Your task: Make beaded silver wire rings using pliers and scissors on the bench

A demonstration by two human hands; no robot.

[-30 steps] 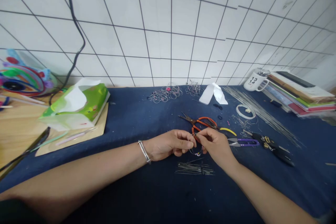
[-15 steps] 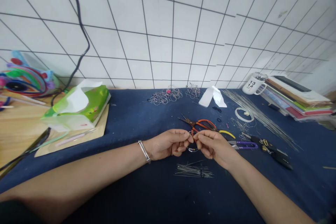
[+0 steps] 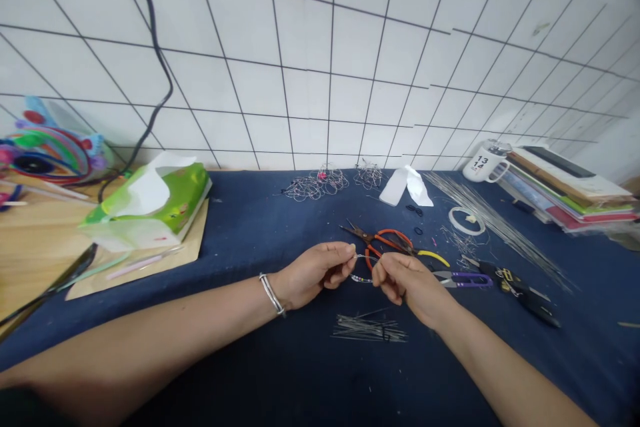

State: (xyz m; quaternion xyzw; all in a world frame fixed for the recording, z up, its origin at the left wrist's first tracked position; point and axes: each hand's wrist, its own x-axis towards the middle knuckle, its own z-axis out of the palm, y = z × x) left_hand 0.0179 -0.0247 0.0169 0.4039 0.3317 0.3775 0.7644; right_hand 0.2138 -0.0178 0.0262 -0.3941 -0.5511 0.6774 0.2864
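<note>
Between my two hands is a thin wire bracelet (image 3: 362, 279) with small white and coloured beads along its lower side. My left hand (image 3: 323, 271) pinches its left end between thumb and forefinger, and a metal bangle (image 3: 271, 295) circles that wrist. On the other side, my right hand (image 3: 406, 280) grips the bracelet's right part with curled fingers. Right behind the hands lie orange-handled pliers (image 3: 369, 237) and a yellow-handled tool (image 3: 433, 256). A bundle of short wire pieces (image 3: 369, 328) rests on the cloth just below the bracelet.
To the right are purple thread snips (image 3: 465, 279), black-handled pliers (image 3: 530, 297), long wires (image 3: 500, 230) and a white coil (image 3: 467, 209). Tangled wire loops (image 3: 313, 185) lie near the wall. A mug (image 3: 483, 163) stands by stacked books (image 3: 570, 180); a tissue pack (image 3: 185, 197) sits left.
My hands have moved apart slightly, the right one shifting rightward and the left one a little leftward. More of the beaded bracelet now shows between them.
</note>
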